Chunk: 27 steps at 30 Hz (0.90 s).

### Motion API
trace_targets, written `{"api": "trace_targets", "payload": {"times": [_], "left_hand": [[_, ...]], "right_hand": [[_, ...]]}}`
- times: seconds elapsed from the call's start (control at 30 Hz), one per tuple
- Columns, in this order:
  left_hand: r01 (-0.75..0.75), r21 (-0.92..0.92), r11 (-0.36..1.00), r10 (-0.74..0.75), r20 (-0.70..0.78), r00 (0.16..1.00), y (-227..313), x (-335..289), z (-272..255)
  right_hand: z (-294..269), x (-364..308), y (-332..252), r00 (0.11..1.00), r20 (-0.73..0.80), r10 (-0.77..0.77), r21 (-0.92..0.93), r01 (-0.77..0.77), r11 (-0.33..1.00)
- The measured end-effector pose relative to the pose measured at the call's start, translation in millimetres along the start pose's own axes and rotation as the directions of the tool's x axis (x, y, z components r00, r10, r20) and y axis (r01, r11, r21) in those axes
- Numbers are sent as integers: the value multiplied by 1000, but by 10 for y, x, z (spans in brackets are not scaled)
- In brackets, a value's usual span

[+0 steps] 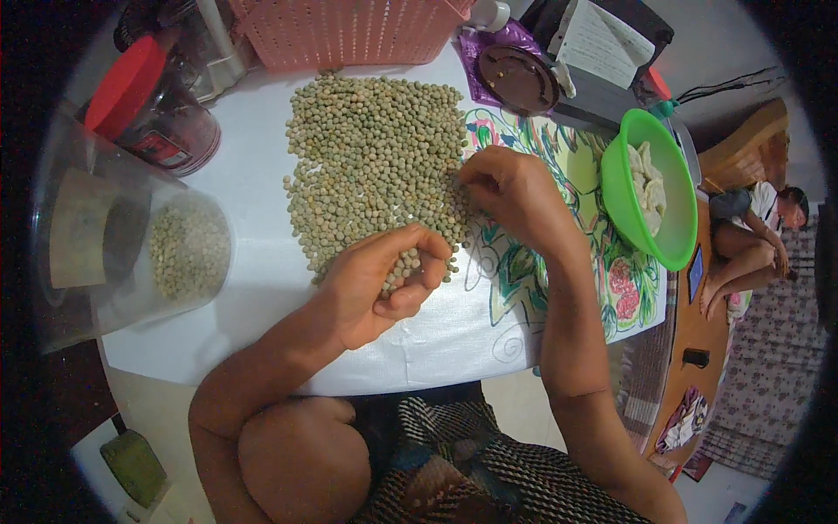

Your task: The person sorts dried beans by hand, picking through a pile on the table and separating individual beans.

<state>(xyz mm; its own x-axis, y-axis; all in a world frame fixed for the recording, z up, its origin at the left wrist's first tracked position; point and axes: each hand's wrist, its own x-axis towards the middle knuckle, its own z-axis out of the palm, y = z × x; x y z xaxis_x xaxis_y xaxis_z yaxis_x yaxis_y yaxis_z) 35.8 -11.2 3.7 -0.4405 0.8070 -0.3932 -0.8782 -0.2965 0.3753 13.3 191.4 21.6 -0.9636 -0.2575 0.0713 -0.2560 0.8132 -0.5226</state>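
Note:
A broad single-layer spread of dried green peas (375, 157) lies on the white patterned table cover (253, 332). My left hand (384, 275) is cupped at the near edge of the spread, with several peas held in the curled palm. Over the right edge of the peas, my right hand (515, 192) bends down with thumb and fingers drawn together. Its fingertips are partly hidden, so whatever they pinch does not show. To the left, a clear plastic container (122, 301) has more peas at its bottom.
A pink basket (349, 39) stands behind the peas, and a red-lidded jar (166, 131) at far left. On the right are a green bowl (681, 210) of pale pieces and a dark round lid (518, 79). Another person (751, 227) sits beyond the table.

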Motion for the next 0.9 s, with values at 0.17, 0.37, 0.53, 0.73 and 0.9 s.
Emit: {"api": "trace_targets", "payload": {"times": [0.17,0.37,0.53,0.73,0.9], "left_hand": [[-17,-2,1000,17,16,1000,2,1,21],[5,-5,1000,-5,-37,999,19,-2,42],[-12,-6,1000,11,-59,998,22,2,65],[-12,-26,1000,10,-76,997,20,-2,60],[-7,-50,999,8,17,1000,21,3,9]], "right_hand": [[4,-7,-12,999,-27,-17,-72,15,997],[-3,-10,-31,1000,6,-5,-99,6,995],[-40,-39,-89,999,44,13,-121,-8,993],[6,-46,-162,997,33,75,-211,-67,975],[4,-45,-237,991,53,124,-309,-102,946]]}}
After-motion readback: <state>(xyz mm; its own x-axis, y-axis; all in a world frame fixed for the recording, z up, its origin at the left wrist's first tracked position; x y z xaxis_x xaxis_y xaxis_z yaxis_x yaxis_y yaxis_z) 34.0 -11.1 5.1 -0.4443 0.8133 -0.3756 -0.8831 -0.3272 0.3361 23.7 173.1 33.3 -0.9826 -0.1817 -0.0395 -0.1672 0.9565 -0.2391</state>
